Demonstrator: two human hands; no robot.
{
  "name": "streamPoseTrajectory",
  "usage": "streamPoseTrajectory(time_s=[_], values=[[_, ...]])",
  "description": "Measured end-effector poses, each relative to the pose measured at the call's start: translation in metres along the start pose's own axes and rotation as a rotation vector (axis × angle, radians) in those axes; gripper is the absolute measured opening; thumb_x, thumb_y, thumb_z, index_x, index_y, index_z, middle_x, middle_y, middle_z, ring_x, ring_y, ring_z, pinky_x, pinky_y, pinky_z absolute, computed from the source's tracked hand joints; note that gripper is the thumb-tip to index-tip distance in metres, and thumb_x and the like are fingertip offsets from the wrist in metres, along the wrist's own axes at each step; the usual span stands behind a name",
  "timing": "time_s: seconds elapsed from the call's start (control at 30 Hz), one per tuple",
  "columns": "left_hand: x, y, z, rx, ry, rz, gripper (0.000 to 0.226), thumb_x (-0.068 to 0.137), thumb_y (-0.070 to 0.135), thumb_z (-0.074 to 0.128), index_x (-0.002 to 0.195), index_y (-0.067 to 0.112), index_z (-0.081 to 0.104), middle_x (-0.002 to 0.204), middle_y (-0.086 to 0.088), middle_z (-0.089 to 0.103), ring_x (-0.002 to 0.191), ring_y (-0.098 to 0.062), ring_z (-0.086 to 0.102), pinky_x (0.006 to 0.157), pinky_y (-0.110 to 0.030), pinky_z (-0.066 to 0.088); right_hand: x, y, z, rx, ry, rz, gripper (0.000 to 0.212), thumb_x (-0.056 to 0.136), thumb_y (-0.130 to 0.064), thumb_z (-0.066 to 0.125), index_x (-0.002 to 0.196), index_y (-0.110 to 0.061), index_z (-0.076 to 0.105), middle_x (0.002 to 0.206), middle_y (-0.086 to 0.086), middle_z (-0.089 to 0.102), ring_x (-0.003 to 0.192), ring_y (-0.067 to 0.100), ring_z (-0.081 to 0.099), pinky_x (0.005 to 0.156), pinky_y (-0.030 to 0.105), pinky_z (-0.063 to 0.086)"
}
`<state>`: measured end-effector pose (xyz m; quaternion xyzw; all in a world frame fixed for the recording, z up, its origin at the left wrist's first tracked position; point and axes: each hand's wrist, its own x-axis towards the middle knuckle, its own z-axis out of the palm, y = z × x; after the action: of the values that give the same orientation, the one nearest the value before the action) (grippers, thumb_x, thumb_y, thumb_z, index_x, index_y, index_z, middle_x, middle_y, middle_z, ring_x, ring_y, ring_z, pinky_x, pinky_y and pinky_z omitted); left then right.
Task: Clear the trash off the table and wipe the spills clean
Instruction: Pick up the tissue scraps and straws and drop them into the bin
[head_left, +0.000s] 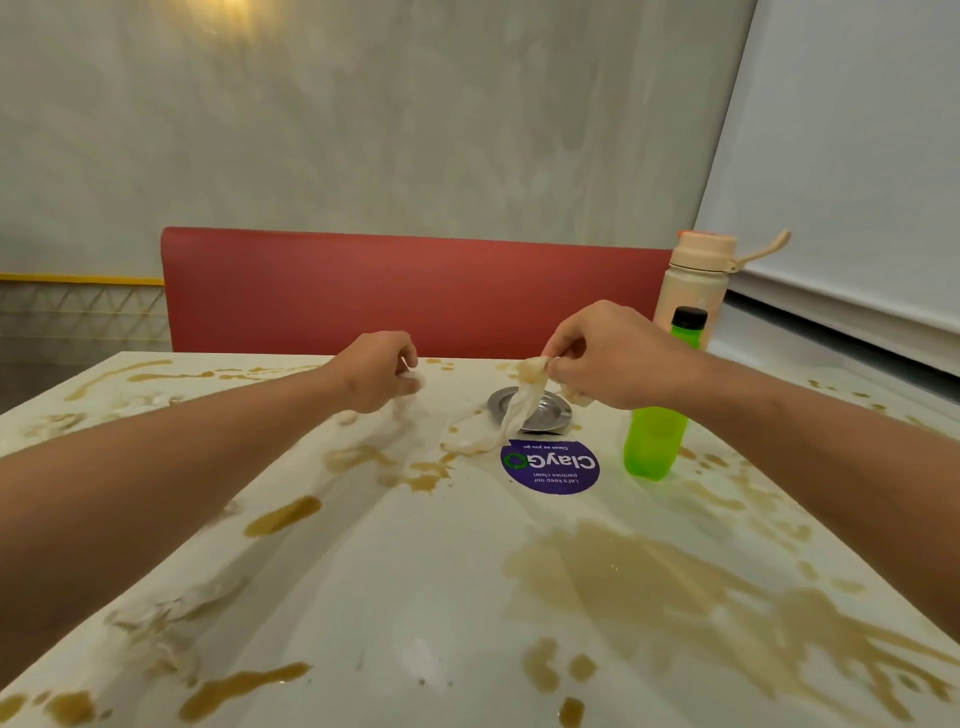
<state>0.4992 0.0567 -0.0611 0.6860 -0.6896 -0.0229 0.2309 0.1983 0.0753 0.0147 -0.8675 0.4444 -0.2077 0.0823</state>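
A white table (415, 597) is covered in brown spills (649, 577), with a large puddle at the near right and streaks at the left. My right hand (608, 358) pinches a wet, stained tissue (511, 415) that hangs down to the table over a round metal dish (556, 410). My left hand (376, 371), fingers curled, holds a small white tissue piece (415, 382) near the far edge. More soaked tissue scraps (156, 623) lie at the near left.
A green plastic bottle (657, 441) with a black cap stands right of a round purple sticker (550, 466). A beige flask (693, 286) stands behind it. A red bench back (405, 291) faces the table's far edge. Walls close in behind and at right.
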Motion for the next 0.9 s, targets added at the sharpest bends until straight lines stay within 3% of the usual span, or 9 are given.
streamPoseTrajectory(time_s=[0.13,0.3,0.37,0.47,0.6,0.77,0.83,0.9], values=[[-0.021,0.044,-0.013,-0.096,0.063,0.093,0.024,0.089,0.032,0.077,0.086,0.017,0.058,0.080,0.004,0.061,0.067,-0.014,0.051,0.060,-0.027,0.041,-0.027,0.006,-0.014,0.090,0.092,0.023,0.012,0.092,-0.026,0.067,0.083,-0.027,0.076,0.072,-0.010,0.071,0.070,0.008,0.067,0.064,0.027,0.055],[-0.050,0.107,-0.019,-0.402,0.125,0.171,0.019,0.088,0.025,0.078,0.096,0.018,0.063,0.084,0.001,0.072,0.075,-0.019,0.069,0.074,-0.039,0.058,-0.072,0.019,-0.038,0.290,0.277,0.057,0.009,0.092,-0.024,0.069,0.086,-0.026,0.073,0.074,-0.006,0.070,0.059,-0.001,0.060,0.054,0.012,0.044],[-0.059,0.135,-0.021,-0.498,0.115,0.207,0.018,0.089,0.025,0.078,0.099,0.016,0.066,0.086,-0.001,0.074,0.076,-0.015,0.071,0.077,-0.038,0.059,-0.091,0.026,-0.049,0.362,0.342,0.076,0.008,0.092,-0.026,0.071,0.084,-0.027,0.073,0.074,-0.006,0.069,0.061,0.003,0.061,0.060,0.020,0.048],[-0.074,0.179,-0.022,-0.607,0.070,0.253,0.017,0.089,0.025,0.078,0.097,0.013,0.070,0.088,-0.006,0.076,0.081,-0.023,0.072,0.078,-0.036,0.058,-0.122,0.038,-0.070,0.455,0.432,0.101,0.007,0.090,-0.027,0.072,0.084,-0.024,0.073,0.075,-0.003,0.070,0.063,0.010,0.063,0.061,0.030,0.055],[-0.088,0.234,-0.019,-0.726,0.019,0.330,0.017,0.090,0.023,0.077,0.097,0.009,0.070,0.087,-0.008,0.077,0.078,-0.018,0.072,0.075,-0.028,0.058,-0.169,0.059,-0.099,0.443,0.534,0.149,0.005,0.092,-0.022,0.071,0.091,-0.020,0.075,0.078,0.004,0.069,0.062,0.013,0.063,0.058,0.024,0.053],[-0.097,0.301,0.000,-0.809,-0.073,0.426,0.018,0.090,0.022,0.076,0.097,0.008,0.069,0.088,-0.010,0.077,0.089,-0.034,0.073,0.085,-0.047,0.059,-0.231,0.089,-0.133,0.395,0.603,0.221,0.005,0.093,-0.023,0.071,0.093,-0.020,0.075,0.078,0.000,0.069,0.062,0.012,0.066,0.059,0.021,0.055],[-0.098,0.329,0.012,-0.827,-0.098,0.465,0.019,0.089,0.024,0.077,0.098,0.010,0.069,0.088,-0.007,0.077,0.085,-0.031,0.074,0.079,-0.049,0.060,-0.256,0.101,-0.144,0.375,0.639,0.254,0.006,0.093,-0.025,0.072,0.093,-0.020,0.075,0.077,0.000,0.070,0.061,0.009,0.066,0.059,0.020,0.055],[-0.103,0.359,0.023,-0.845,-0.119,0.497,0.018,0.089,0.026,0.078,0.096,0.013,0.069,0.086,-0.003,0.077,0.072,-0.018,0.071,0.064,-0.036,0.056,-0.281,0.113,-0.155,0.354,0.678,0.288,0.005,0.094,-0.025,0.071,0.093,-0.021,0.075,0.077,-0.001,0.070,0.062,0.010,0.066,0.058,0.018,0.054]])
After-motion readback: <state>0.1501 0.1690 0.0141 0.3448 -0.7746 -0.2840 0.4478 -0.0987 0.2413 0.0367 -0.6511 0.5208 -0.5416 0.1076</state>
